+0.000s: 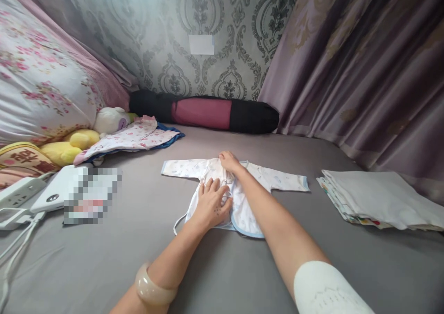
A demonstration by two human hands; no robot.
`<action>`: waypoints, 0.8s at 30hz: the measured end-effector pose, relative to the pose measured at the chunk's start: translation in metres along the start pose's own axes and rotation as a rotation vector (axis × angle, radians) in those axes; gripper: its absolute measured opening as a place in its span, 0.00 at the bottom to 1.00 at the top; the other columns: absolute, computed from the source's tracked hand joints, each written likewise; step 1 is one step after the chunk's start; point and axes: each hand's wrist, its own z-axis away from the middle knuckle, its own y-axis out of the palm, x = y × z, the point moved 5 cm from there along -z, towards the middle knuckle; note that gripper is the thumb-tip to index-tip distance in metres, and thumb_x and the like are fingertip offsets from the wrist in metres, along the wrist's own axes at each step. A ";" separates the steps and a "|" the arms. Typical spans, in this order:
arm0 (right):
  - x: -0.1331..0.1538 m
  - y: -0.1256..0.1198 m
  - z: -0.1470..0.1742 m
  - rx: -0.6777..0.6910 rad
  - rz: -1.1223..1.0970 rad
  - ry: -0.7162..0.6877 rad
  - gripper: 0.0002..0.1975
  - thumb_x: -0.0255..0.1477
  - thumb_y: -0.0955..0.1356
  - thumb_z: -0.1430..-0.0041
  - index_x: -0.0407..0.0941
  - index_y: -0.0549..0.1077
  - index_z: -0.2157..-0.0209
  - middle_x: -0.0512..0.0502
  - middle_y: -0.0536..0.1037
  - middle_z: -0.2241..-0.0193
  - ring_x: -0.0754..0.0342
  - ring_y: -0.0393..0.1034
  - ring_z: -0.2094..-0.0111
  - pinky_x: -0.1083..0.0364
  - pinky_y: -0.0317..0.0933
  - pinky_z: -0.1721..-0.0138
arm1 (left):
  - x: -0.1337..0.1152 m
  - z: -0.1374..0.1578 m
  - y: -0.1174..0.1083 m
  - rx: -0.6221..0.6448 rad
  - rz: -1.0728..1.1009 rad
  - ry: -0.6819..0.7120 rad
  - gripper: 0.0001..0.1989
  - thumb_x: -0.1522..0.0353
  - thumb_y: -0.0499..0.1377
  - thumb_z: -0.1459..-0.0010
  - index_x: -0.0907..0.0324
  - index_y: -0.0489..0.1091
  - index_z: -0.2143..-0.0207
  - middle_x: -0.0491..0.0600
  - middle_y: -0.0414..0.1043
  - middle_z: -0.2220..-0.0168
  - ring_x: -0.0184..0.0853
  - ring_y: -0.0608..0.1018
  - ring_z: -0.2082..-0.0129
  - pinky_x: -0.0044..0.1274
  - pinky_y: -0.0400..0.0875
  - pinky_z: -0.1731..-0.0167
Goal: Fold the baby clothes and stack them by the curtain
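Observation:
A small white baby shirt with pale blue trim and a faint print lies spread on the grey bed sheet, its sleeves stretched out to both sides. My left hand rests on the front of the shirt, fingers spread. At the neckline, my right hand has its fingers curled onto the fabric near the collar; the fingertips are partly hidden. A thin white tie sticks out at the shirt's left edge. My right forearm covers part of the shirt's right side.
Folded white cloths lie at right. On the left are a power strip, cables, a white box-shaped device, a blurred packet, folded printed clothing and plush toys. A black and maroon bolster lines the wall.

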 end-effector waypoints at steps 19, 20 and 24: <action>-0.037 -0.040 0.094 0.067 0.162 -0.081 0.12 0.24 0.61 0.35 0.47 0.74 0.56 0.44 0.71 0.55 0.52 0.66 0.52 0.57 0.58 0.52 | -0.001 -0.014 0.004 -0.157 0.146 -0.151 0.07 0.63 0.60 0.46 0.55 0.77 0.68 0.52 0.65 0.42 0.50 0.61 0.38 0.45 0.58 0.42; -0.036 -0.040 0.094 0.062 0.171 -0.078 0.12 0.25 0.60 0.35 0.47 0.73 0.56 0.44 0.71 0.55 0.52 0.66 0.52 0.57 0.58 0.53 | -0.002 -0.014 0.003 -0.163 0.147 -0.150 0.07 0.64 0.60 0.46 0.55 0.76 0.68 0.52 0.65 0.42 0.50 0.61 0.38 0.45 0.58 0.42; -0.031 -0.044 0.096 0.028 0.191 -0.071 0.14 0.24 0.58 0.34 0.48 0.71 0.54 0.44 0.71 0.54 0.51 0.65 0.52 0.56 0.57 0.55 | -0.002 -0.015 0.001 -0.194 0.140 -0.157 0.06 0.66 0.59 0.46 0.56 0.76 0.69 0.53 0.65 0.41 0.49 0.61 0.37 0.43 0.59 0.42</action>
